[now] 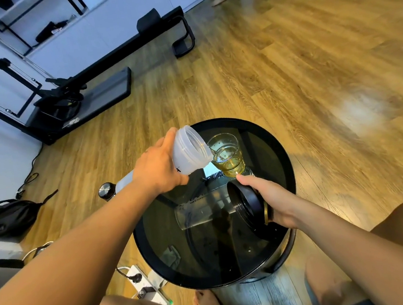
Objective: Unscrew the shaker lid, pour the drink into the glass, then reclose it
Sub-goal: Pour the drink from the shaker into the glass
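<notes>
Translucent shaker (190, 151), lid removed, tipped over with its open threaded mouth at the rim of the glass (226, 156); whether the two touch cannot be told. The glass stands on the far part of a round, dark glass-topped table (276, 150) and holds yellow liquid; no stream is discernible at the mouth. The left hand (157, 166) wraps the shaker body, covering all but a fragment of a black mark; the shaker's base is hidden behind hand and wrist. The right hand (271, 199) grips the black lid (246, 203) just above the tabletop, near the glass, threaded inside turned toward the viewer; a gold-coloured band shows at its outer edge, the top face concealed by the palm. Reflections on the tabletop obscure what lies beneath. On the wooden floor (309, 56): a steel-capped bottle (106, 191) partly behind the left forearm, a black bag (7, 217) cut off at the left, a power strip (144, 283).
</notes>
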`<state>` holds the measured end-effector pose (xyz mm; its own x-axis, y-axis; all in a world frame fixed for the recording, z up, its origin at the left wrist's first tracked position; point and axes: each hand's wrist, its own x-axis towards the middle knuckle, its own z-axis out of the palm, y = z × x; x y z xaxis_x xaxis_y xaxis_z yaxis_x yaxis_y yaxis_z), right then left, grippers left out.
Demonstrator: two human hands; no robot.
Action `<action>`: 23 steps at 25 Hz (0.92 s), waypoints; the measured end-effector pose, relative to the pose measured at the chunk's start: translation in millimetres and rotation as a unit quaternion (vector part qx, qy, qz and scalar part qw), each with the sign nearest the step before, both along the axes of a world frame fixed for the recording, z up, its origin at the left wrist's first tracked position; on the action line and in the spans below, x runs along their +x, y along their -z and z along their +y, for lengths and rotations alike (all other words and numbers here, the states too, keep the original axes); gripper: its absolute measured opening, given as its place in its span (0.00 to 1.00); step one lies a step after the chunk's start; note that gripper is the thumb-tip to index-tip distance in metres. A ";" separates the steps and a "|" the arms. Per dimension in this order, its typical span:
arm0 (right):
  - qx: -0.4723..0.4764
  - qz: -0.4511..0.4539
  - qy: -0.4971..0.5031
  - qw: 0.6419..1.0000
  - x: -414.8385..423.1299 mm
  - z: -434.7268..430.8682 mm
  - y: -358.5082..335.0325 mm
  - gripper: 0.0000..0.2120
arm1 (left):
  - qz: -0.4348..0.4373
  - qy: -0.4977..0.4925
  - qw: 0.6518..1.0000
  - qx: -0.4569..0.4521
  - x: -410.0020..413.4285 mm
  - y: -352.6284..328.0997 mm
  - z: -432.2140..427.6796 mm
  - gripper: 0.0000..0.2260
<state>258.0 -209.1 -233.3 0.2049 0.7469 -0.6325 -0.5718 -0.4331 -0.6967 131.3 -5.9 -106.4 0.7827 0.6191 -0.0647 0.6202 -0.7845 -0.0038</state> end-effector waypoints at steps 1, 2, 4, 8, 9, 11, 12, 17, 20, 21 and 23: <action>0.000 -0.004 -0.001 1.000 0.0 0.1 0.5 0.27 | -0.001 0.000 1.000 -0.001 -0.4 -0.2 0.8 0.48; 0.002 -0.006 -0.001 1.000 0.3 0.2 0.7 0.27 | -0.003 0.000 1.000 -0.001 -0.7 -0.4 1.6 0.48; 0.007 -0.006 0.000 1.000 0.4 0.8 0.8 0.26 | -0.003 0.001 1.000 0.003 -0.7 -0.8 3.6 0.49; 0.012 -0.006 -0.004 1.000 -0.2 0.3 -0.4 0.25 | -0.003 0.006 1.000 0.006 0.0 -1.7 5.2 0.50; 0.013 -0.007 -0.005 1.000 -0.3 0.1 -0.7 0.25 | -0.002 0.007 1.000 0.007 0.4 -2.1 5.0 0.50; 0.016 -0.009 -0.004 1.000 -0.7 -0.3 -1.3 0.24 | -0.001 0.009 1.000 0.007 1.2 -3.4 4.9 0.50; 0.016 -0.010 -0.005 1.000 -0.8 -0.4 -1.7 0.24 | -0.001 0.009 1.000 0.007 1.5 -4.1 4.8 0.50; 0.015 -0.012 -0.006 1.000 -1.2 0.0 -3.3 0.25 | 0.006 0.010 1.000 0.009 0.4 -4.9 5.3 0.51; 0.023 -0.007 -0.002 1.000 -0.9 0.2 -3.7 0.24 | 0.011 0.000 1.000 0.014 -0.1 -6.0 6.8 0.51; 0.023 -0.006 -0.002 1.000 -0.8 0.3 -3.9 0.24 | 0.011 -0.001 1.000 0.015 -0.1 -6.3 7.2 0.51; 0.023 -0.005 -0.002 1.000 -0.8 0.6 -4.4 0.24 | 0.012 0.001 1.000 0.015 -0.6 -6.4 7.8 0.51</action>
